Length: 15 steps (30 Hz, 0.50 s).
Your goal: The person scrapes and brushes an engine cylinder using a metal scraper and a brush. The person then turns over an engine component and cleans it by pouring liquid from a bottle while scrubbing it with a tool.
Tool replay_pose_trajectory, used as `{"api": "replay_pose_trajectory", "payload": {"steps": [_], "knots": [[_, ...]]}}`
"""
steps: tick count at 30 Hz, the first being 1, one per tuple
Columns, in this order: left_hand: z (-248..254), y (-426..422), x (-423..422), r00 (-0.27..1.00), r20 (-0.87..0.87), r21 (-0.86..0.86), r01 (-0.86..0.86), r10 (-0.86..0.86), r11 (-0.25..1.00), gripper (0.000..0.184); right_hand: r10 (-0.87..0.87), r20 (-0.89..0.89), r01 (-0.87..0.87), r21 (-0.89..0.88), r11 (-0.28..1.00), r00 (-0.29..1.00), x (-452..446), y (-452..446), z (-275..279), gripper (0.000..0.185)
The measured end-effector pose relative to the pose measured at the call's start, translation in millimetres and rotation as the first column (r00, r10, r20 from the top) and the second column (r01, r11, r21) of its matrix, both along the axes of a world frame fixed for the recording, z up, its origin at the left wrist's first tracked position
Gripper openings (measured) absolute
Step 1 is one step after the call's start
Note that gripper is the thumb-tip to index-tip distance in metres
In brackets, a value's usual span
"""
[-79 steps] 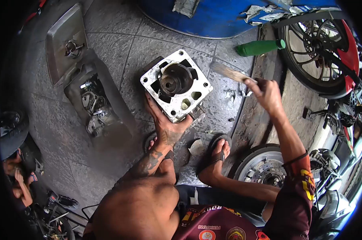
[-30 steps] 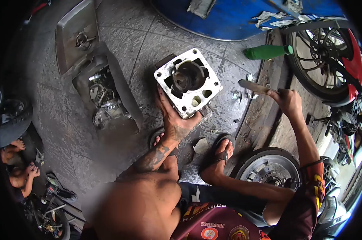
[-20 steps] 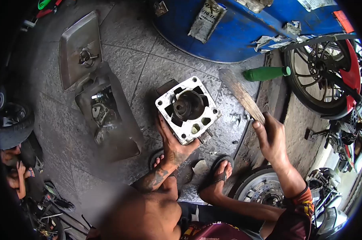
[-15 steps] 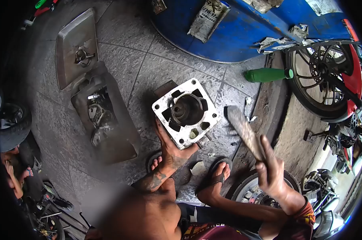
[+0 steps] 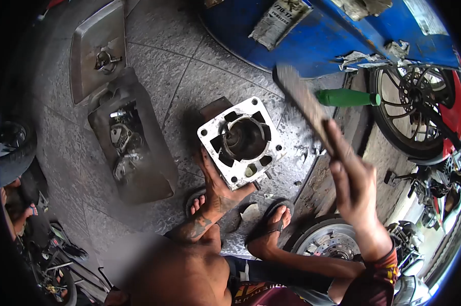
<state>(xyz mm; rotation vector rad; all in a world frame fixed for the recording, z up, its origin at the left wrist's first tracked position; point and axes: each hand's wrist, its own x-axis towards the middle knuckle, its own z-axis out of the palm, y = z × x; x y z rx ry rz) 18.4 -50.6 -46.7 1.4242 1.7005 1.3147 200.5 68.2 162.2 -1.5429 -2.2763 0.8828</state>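
Note:
A metal engine cylinder block (image 5: 269,136) with a white flat face and a dark round bore is held near the middle of the view. My left hand (image 5: 218,186) is wrapped round its lower left side. In my right hand (image 5: 354,178), raised to the right of the block, is a flat wooden tool (image 5: 304,99), blurred by motion. The tool points up and left, apart from the block, and its far end is near the blue drum. The thumb and fingers of my right hand close on its lower end.
A blue drum (image 5: 240,38) stands at the top, with a green bottle (image 5: 349,97) lying below it. On the left are an open case of metal parts (image 5: 126,137) and a metal tray (image 5: 95,51). Motorcycle wheels are at right and lower right. Another person's limbs show far left.
My right hand has risen with the wooden tool, whose tip has swung up away from the block's right side. My left hand still holds the block. The camera view has shifted slightly.

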Motion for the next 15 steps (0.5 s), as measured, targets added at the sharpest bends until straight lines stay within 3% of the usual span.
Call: {"api": "replay_pose_trajectory", "payload": {"steps": [2, 4, 6, 7, 10, 12, 14, 15], "knots": [[2.9, -0.6, -1.8, 0.999, -0.015, -0.038, 0.044, -0.045, 0.998, 0.131, 0.104, 0.018, -0.103, -0.013, 0.995, 0.994, 12.9, -23.4, -15.6, 0.054], [1.5, 1.1, -0.9, 0.998, -0.026, -0.029, 0.061, -0.062, 0.998, 0.131, 0.026, -0.014, -0.026, -0.050, 0.998, 1.000, -8.2, -0.4, -45.4, 0.053], [0.5, 3.9, 0.3, 0.995, 0.101, 0.024, 0.004, -0.007, 1.000, 0.130, 0.102, 0.156, -0.107, 0.021, 0.994, 0.982, -49.8, 53.0, -58.4, 0.046], [-5.3, 0.4, 0.9, 0.998, 0.064, 0.026, 0.017, -0.018, 1.000, 0.130, 0.167, 0.260, -0.184, 0.041, 0.982, 0.951, -71.1, 74.9, -55.3, 0.040], [-0.2, 1.3, -4.8, 0.997, -0.031, 0.007, 0.075, -0.075, 0.997, 0.129, 0.183, 0.142, -0.204, 0.151, 0.967, 0.973, -76.0, 97.1, -31.4, 0.038], [1.8, -2.6, -4.4, 0.999, -0.003, -0.083, 0.043, -0.043, 0.996, 0.130, 0.192, -0.093, -0.178, 0.143, 0.974, 0.977, -51.9, 81.7, -1.7, 0.038], [9.3, 3.8, -7.0, 0.998, 0.013, -0.028, 0.067, -0.067, 0.997, 0.130, 0.176, -0.047, -0.163, 0.200, 0.966, 0.983, -22.1, 67.8, -2.6, 0.040], [8.9, 4.0, -7.8, 0.997, 0.018, -0.021, 0.074, -0.074, 0.997, 0.129, 0.172, 0.034, -0.175, 0.136, 0.975, 0.984, -10.1, 68.5, -5.3, 0.043]]}}
